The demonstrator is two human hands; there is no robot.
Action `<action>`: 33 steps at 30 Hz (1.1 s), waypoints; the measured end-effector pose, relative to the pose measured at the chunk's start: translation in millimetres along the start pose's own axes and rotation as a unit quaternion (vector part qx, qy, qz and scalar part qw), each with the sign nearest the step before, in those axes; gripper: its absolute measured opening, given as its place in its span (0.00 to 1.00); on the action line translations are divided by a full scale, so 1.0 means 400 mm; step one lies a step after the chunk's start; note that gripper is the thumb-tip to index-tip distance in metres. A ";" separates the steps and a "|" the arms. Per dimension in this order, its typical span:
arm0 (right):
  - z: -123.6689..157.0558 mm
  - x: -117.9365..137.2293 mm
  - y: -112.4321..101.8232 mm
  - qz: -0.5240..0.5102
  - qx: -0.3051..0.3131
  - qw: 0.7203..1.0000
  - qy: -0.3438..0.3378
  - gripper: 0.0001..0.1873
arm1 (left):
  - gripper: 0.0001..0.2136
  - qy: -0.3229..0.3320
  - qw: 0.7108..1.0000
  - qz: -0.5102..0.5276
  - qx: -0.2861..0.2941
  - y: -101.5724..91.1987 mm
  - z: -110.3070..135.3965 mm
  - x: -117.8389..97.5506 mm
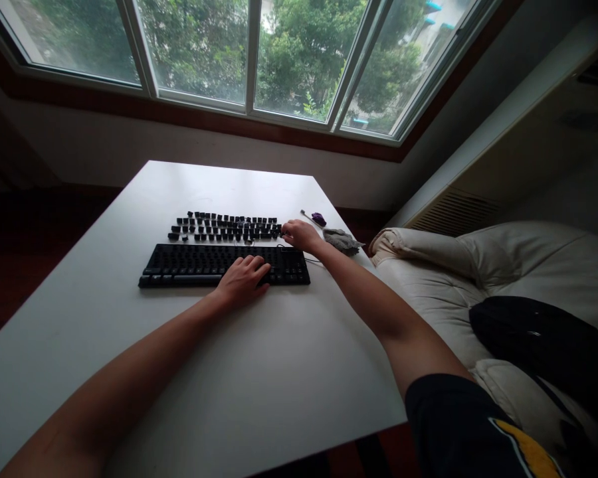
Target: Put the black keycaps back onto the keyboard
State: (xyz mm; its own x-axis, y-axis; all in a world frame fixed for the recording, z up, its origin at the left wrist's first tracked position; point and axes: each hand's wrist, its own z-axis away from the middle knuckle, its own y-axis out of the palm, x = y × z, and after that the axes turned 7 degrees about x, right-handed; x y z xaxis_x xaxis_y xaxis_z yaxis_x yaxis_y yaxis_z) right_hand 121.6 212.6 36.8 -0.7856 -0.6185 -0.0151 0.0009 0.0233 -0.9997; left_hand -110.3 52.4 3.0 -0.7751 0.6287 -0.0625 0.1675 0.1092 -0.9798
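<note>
A black keyboard (pixel 194 265) lies on the white table, many of its key positions bare of caps. My left hand (pixel 244 273) rests palm down on its right half, fingers stretched out over the keys and holding nothing. Behind the keyboard, loose black keycaps (pixel 219 229) stand in rows. At the right end of these rows is my right hand (pixel 299 234), its fingers pinched together on a small dark keycap (pixel 282 232), mostly hidden by the fingertips.
Right of my right hand lie a grey cloth (pixel 342 241), a purple bundle (pixel 318 218) and a thin brush-like stick (pixel 309 217). A cable (pixel 313 260) runs near the keyboard. A pale sofa (pixel 428 265) with a dark bag (pixel 538 345) borders the white table (pixel 219 378).
</note>
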 end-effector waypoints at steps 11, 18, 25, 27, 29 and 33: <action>0.166 0.048 -0.071 -0.065 0.118 0.981 -0.137 0.05 | 0.20 -0.001 1.000 -0.001 -0.004 0.001 -0.001 -0.001; 0.182 0.068 -0.075 -0.032 0.133 0.986 -0.100 0.05 | 0.20 -0.002 1.000 -0.008 -0.004 0.003 0.000 -0.001; 0.185 0.084 -0.089 -0.003 0.156 0.984 -0.083 0.06 | 0.20 0.000 1.000 -0.010 -0.004 0.001 0.001 -0.002; 0.187 0.093 -0.091 0.016 0.159 0.984 -0.072 0.06 | 0.20 -0.002 1.000 -0.010 -0.004 0.001 0.001 -0.003; 0.188 0.101 -0.092 0.022 0.158 0.985 -0.066 0.06 | 0.20 -0.003 1.000 -0.008 -0.003 0.000 0.001 -0.003; 0.186 0.112 -0.091 0.020 0.153 0.985 -0.073 0.05 | 0.20 -0.005 1.000 -0.001 0.000 -0.002 0.001 -0.003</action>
State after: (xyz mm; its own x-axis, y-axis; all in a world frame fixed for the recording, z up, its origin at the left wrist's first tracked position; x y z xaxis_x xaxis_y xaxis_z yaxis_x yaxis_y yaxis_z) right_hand 132.5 125.6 71.3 -0.6840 -0.7286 -0.0346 0.2339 -0.1742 -0.9565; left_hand -109.6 51.1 3.8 -0.7812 0.6213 -0.0614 0.1652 0.1108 -0.9800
